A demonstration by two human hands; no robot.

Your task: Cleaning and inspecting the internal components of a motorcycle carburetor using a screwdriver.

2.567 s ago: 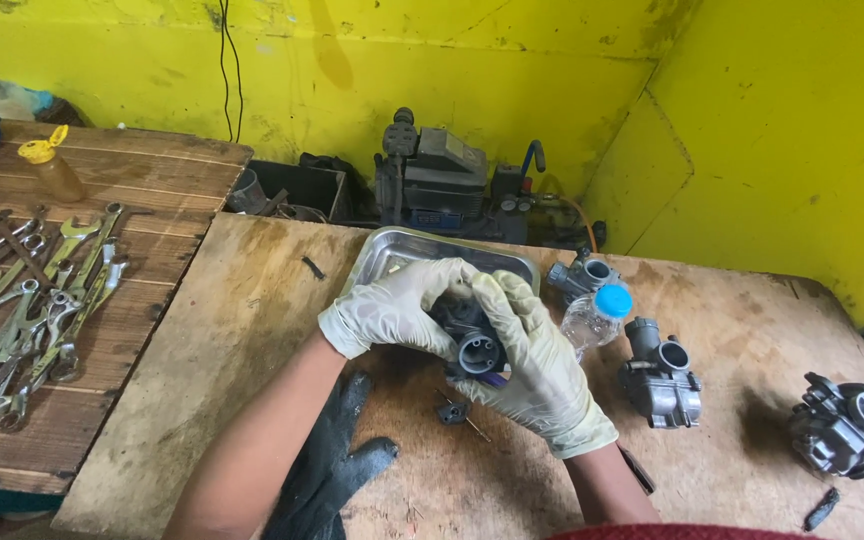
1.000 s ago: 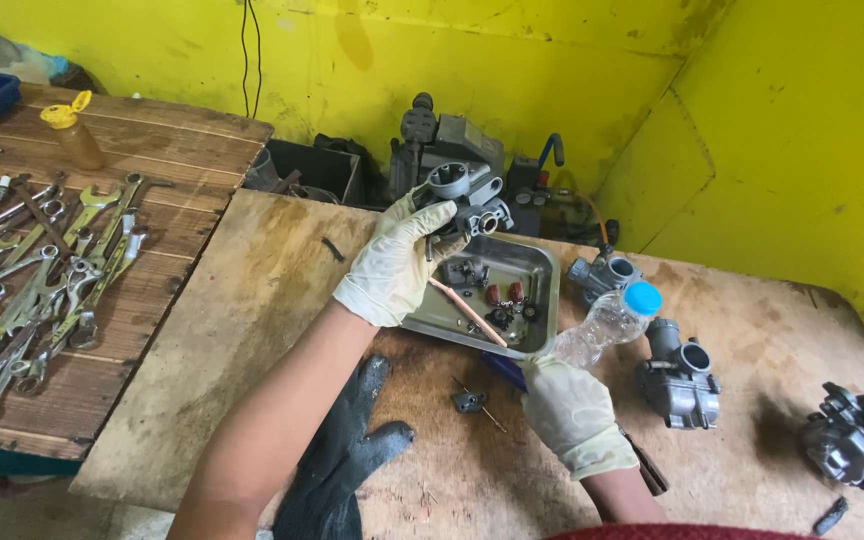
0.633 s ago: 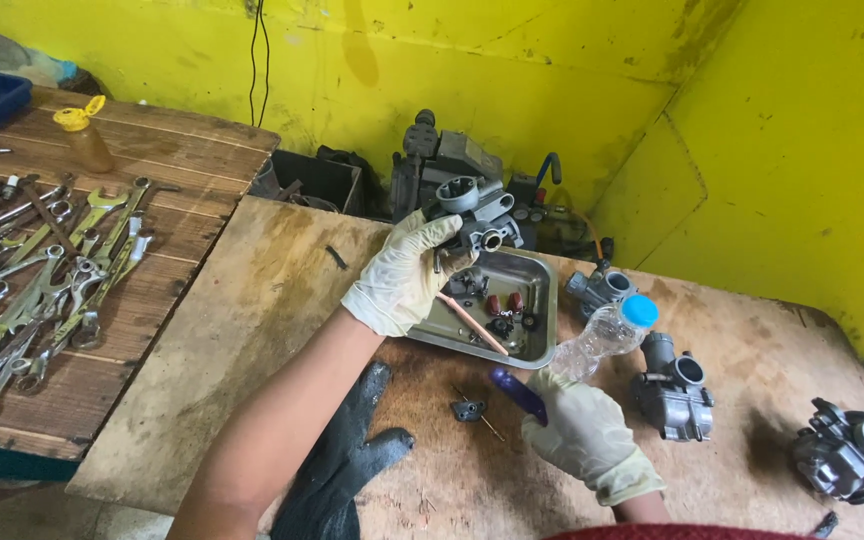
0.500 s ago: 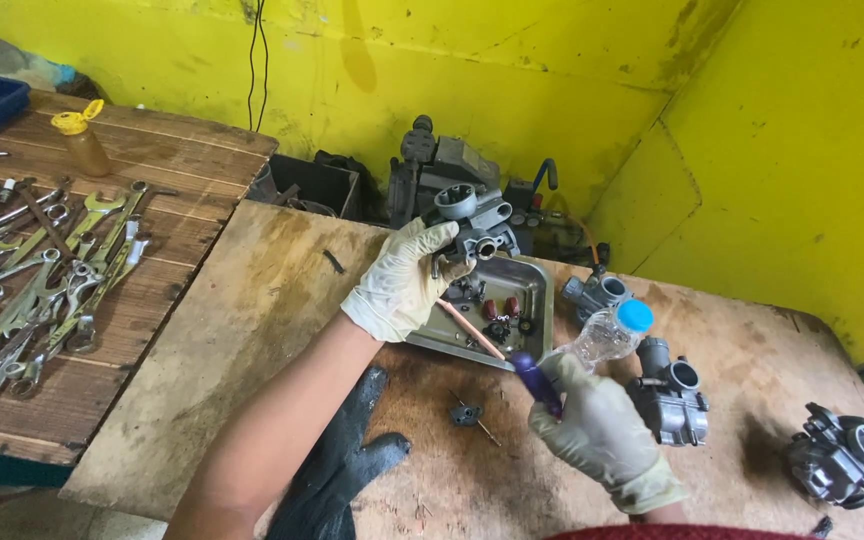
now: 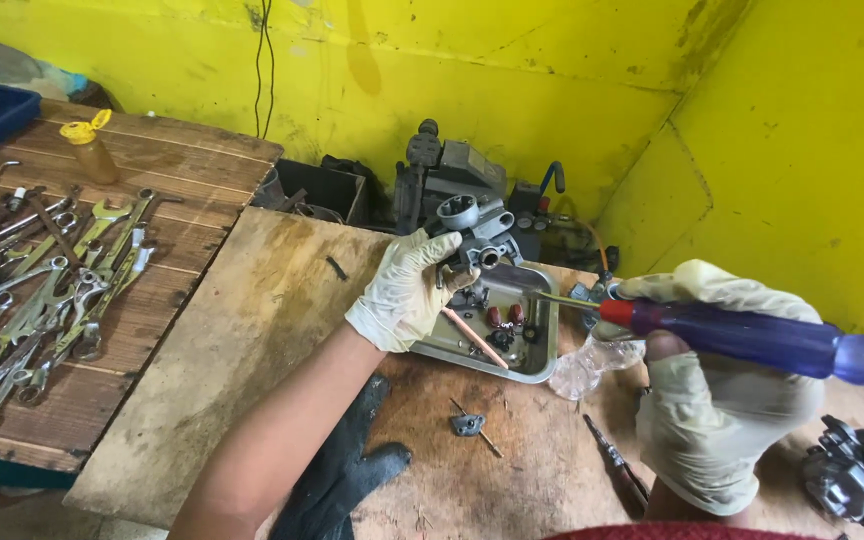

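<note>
My left hand (image 5: 407, 290), in a pale glove, holds a grey metal carburetor body (image 5: 474, 229) up above the steel tray (image 5: 544, 352). My right hand (image 5: 722, 415), also gloved, grips a screwdriver with a blue and red handle (image 5: 752, 338). Its shaft points left toward the carburetor body, the tip a short way off. The tray holds small parts and a copper-coloured rod. A small metal piece (image 5: 467, 425) lies on the wooden board in front of the tray.
Many wrenches (image 5: 47, 290) are spread on the plank table at left, with a yellow-capped bottle (image 5: 89, 148) behind. A black glove (image 5: 337, 470) lies near my left forearm. Another carburetor (image 5: 857, 475) sits far right, a clear bottle (image 5: 592, 362) beside the tray, a second screwdriver (image 5: 617, 470) below.
My right hand picked up the blue-handled screwdriver from the board and raised it toward the carburetor body. My left hand lifted the carburetor body from in front of me to above the tray.
</note>
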